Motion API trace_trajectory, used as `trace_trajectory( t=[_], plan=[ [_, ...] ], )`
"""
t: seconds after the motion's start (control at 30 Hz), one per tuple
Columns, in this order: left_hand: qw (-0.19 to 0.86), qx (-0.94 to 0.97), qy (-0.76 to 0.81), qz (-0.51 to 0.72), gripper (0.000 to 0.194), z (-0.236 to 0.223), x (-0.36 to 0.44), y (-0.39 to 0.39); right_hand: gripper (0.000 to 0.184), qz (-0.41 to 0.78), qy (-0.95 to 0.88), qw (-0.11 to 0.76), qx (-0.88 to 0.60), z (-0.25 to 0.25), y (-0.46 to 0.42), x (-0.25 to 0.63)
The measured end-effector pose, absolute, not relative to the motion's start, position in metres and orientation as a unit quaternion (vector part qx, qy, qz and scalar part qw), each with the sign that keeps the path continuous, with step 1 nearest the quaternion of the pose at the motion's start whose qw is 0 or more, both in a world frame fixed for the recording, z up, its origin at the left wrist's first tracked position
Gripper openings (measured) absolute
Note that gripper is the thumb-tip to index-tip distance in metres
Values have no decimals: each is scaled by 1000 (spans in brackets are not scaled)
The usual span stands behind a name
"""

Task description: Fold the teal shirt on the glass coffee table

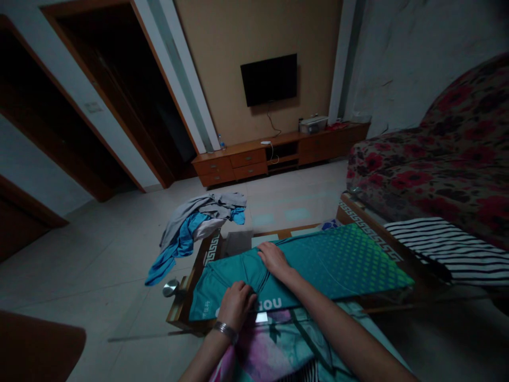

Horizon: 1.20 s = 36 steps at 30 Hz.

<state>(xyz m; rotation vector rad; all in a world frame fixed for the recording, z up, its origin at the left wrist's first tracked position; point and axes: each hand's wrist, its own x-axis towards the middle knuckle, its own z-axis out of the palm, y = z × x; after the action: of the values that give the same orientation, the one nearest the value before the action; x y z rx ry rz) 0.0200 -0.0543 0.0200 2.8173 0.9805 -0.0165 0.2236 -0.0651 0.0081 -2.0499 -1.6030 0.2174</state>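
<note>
A teal shirt (318, 265) with white lettering and a green dotted end lies spread across a low coffee table (185, 297). My left hand (237, 301), with a silver bracelet at the wrist, is closed on the shirt near its front edge, over part of the lettering. Farther back, my right hand (274, 257) has bent fingers gripping the cloth by the far edge. Creases run through the fabric between the two hands. The fingertips are partly hidden. Below, a pink and green patterned cloth (270, 347) lies close to my body.
Grey and blue clothes (191, 223) hang in a heap beyond the table's left end. To the right are a black-and-white striped cloth (453, 249) and a floral-covered sofa (437, 164). A wooden TV cabinet (248, 162) stands by the far wall under a television (269, 79).
</note>
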Motion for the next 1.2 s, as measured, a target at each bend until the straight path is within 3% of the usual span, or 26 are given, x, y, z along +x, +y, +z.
trace_trajectory(
  t=[0.13, 0.37, 0.53, 0.67, 0.9, 1.2],
  plan=[
    [12, 924, 378, 65, 40, 14, 29, -28, 47, 81, -625, 261, -731, -11, -53, 201],
    [-21, 897, 440, -27, 55, -19, 34, 17, 53, 96, -628, 268, -724, -27, -44, 196],
    [-21, 896, 443, -31, 55, -20, 33, 22, 41, 56, -600, 310, -735, -17, -67, 220],
    [-27, 893, 450, -12, 52, -15, 44, 19, 29, 39, -571, 266, -776, -17, -73, 238],
    [-59, 904, 423, -19, 51, -19, 61, 18, 25, 14, -579, 238, -780, -24, -47, 244],
    [-78, 899, 429, -39, 54, -29, 43, 45, 42, 15, -643, 275, -714, -51, -81, 303]
  ],
)
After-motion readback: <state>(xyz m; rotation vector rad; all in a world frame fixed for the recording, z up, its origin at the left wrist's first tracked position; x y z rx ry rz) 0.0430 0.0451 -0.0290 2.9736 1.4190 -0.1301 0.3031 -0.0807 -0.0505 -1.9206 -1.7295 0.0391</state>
